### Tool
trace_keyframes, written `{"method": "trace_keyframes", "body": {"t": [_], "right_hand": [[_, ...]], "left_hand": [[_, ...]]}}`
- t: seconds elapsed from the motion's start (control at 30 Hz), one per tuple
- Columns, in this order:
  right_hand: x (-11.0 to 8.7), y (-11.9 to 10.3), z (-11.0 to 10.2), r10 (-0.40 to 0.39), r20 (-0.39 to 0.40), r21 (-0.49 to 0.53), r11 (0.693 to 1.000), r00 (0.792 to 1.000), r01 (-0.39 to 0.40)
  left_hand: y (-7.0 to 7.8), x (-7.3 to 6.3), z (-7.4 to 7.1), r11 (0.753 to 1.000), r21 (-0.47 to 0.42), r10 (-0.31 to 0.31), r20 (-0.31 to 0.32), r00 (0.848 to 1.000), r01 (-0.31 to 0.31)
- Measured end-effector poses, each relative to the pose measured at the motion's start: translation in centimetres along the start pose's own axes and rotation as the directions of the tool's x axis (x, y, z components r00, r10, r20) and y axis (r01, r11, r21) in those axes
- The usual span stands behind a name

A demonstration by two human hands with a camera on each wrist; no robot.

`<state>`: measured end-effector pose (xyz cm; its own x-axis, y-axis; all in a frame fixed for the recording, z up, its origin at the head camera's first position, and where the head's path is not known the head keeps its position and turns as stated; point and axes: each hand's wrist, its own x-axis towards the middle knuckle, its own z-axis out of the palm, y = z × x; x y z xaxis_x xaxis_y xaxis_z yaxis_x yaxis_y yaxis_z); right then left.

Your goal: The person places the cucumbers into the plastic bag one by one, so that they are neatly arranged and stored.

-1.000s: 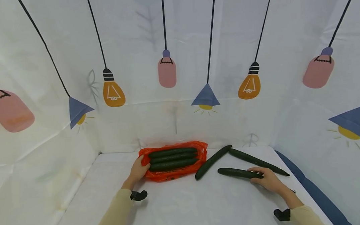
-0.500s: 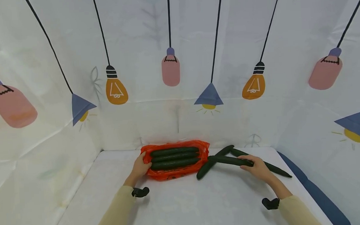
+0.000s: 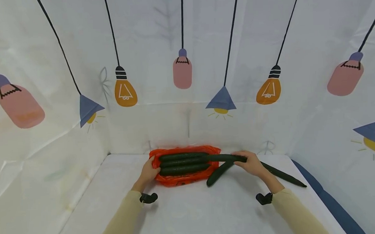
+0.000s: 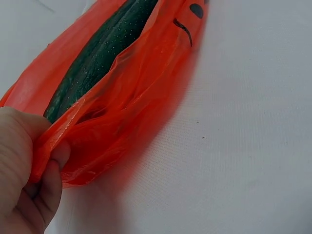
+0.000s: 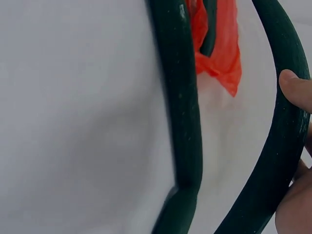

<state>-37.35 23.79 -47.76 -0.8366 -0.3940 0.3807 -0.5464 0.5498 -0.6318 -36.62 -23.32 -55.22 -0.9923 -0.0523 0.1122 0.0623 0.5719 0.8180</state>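
My left hand (image 3: 148,172) pinches the left end of an orange-red plastic bag (image 3: 177,182), which lies spread around dark green cucumbers (image 3: 185,170). In the left wrist view, thumb and fingers grip a fold of the bag (image 4: 129,124), and a cucumber (image 4: 97,61) shows in the opening. My right hand (image 3: 251,165) holds another cucumber (image 3: 225,157) near its right end; its left part overlaps the bag and those inside. The right wrist view shows the thumb (image 5: 297,90) on this held cucumber (image 5: 280,146).
One loose cucumber (image 3: 216,175) slants on the white table (image 3: 195,214) at the bag's right, partly beneath the held one. Another cucumber (image 3: 284,175) lies toward the right edge, partly behind my right hand. A lamp-printed white curtain (image 3: 163,128) rises behind the table.
My right hand has carried the cucumber leftward and away from me, from the table's right side to over the bag. My left hand has kept its grip on the bag.
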Motion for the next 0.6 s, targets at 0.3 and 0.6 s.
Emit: {"method": "trace_keyframes", "body": {"t": [0.3,0.6], "right_hand": [[3.6,-2.2,2.9,-0.043,-0.011,0.001,0.999,0.999,0.043],[6.3,-4.2,5.1,-0.019,0.009,0.043,0.999,1.000,0.018]], "left_hand": [[0.1,-0.3,-0.1,0.997,0.076,-0.004,0.011,1.000,0.003],[0.3,-0.2,1.0,0.995,0.101,0.026,-0.021,0.999,-0.024]]}}
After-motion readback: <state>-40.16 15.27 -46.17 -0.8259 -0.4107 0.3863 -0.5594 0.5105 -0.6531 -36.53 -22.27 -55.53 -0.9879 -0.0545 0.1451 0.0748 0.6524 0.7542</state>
